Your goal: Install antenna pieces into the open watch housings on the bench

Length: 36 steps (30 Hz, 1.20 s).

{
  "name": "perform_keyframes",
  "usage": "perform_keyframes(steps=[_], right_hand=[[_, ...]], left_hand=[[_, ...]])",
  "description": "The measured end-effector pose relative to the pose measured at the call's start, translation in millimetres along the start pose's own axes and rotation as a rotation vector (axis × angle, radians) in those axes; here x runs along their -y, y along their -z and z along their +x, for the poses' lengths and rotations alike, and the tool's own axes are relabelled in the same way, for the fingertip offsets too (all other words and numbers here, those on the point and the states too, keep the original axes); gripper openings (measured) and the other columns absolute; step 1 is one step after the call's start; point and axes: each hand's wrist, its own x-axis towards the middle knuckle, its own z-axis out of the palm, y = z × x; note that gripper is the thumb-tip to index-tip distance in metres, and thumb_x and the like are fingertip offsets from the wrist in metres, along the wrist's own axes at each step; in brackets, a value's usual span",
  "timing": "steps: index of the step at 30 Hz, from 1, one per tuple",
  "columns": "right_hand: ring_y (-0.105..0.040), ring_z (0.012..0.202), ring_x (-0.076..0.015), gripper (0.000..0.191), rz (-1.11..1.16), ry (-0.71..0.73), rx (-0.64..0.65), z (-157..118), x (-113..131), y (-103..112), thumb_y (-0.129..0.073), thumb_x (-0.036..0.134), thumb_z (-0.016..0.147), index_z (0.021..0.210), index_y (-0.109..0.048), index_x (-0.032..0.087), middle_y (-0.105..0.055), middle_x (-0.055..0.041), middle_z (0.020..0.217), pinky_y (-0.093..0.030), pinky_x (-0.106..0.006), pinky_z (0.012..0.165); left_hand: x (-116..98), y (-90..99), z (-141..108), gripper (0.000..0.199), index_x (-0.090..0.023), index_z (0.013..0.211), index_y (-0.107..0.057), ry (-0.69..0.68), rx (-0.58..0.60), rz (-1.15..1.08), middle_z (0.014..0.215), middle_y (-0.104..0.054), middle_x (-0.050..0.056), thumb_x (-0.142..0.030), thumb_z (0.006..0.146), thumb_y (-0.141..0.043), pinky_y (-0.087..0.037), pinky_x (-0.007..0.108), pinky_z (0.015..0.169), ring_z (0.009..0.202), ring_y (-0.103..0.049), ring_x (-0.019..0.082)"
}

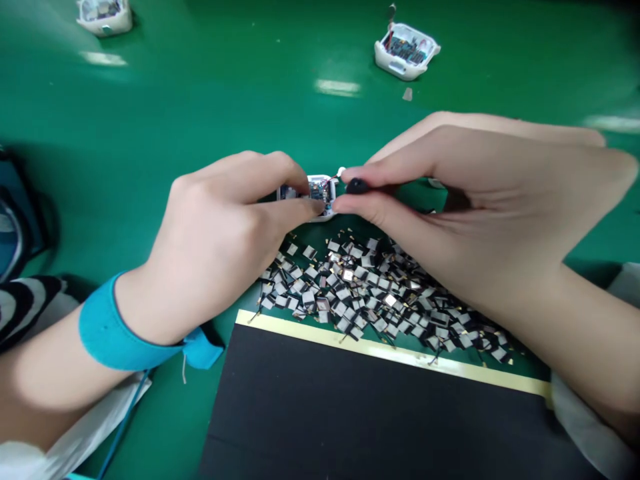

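My left hand [225, 227] is closed on a small white plastic housing [327, 180], its thumb and fingers reaching over the open top. Inside sits a circuit board [317, 191], partly covered by those fingers. My right hand [475, 180] pinches a small black rounded piece [357, 186] between thumb and forefinger, just right of the housing. A thin reddish wire runs from the board toward a small white tip [341, 172] by the right forefinger; whether it joins the black piece cannot be seen. A blue wrist strap [130, 333] circles my left wrist.
Below my hands lies a pile of small grey-and-black parts [345, 293]. A black mat [375, 407] with a yellow tape edge [390, 351] lies nearest me. Two more white housings, one at upper right [403, 67] and one at upper left [107, 23], stand on the green table [200, 87].
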Motion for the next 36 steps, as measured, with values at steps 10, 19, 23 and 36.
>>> perform_keyframes(steps=[10, 19, 23, 36], right_hand=[[-0.059, 0.067, -0.0083, 0.014, 0.269, -0.150, 0.051, -7, -2, -1, -0.060, 0.027, 0.074, 0.086, -0.058, 0.021, -0.062, 0.0051, 0.074, -0.049, -0.018, 0.054], [-0.059, 0.080, -0.0124, 0.017, 0.260, -0.196, -0.006, -3, 1, 5, -0.067, 0.022, 0.068, 0.071, -0.051, 0.023, -0.063, 0.0033, 0.080, -0.051, -0.023, 0.063], [-0.059, 0.080, -0.0106, 0.008, 0.148, -0.213, 0.030, 0, 4, 4, -0.063, 0.028, 0.073, 0.075, -0.056, 0.024, -0.063, 0.0033, 0.084, -0.050, -0.020, 0.062], [-0.057, 0.070, -0.0087, 0.017, 0.090, -0.083, 0.007, 1, 7, -5, -0.061, 0.024, 0.073, 0.063, -0.048, 0.020, -0.059, 0.0044, 0.070, -0.046, -0.020, 0.057]], left_hand=[[2, 0.9, 0, 0.031, -0.016, 0.078, -0.063, -0.032, -0.009, -0.007, 0.084, -0.059, -0.001, -0.026, 0.086, -0.035, -0.047, 0.027, 0.064, 0.078, -0.057, 0.013], [1, -0.4, 1, 0.034, -0.016, 0.077, -0.063, 0.015, 0.008, -0.016, 0.080, -0.058, -0.002, -0.030, 0.087, -0.034, -0.046, 0.025, 0.063, 0.075, -0.056, 0.011], [2, -1.2, 1, 0.031, -0.018, 0.077, -0.064, -0.021, -0.011, -0.011, 0.081, -0.059, -0.002, -0.028, 0.086, -0.036, -0.045, 0.024, 0.060, 0.072, -0.055, 0.011], [4, -2.8, -1, 0.034, -0.021, 0.079, -0.063, -0.080, -0.017, 0.063, 0.082, -0.058, -0.001, -0.027, 0.087, -0.030, -0.047, 0.026, 0.060, 0.077, -0.058, 0.014]])
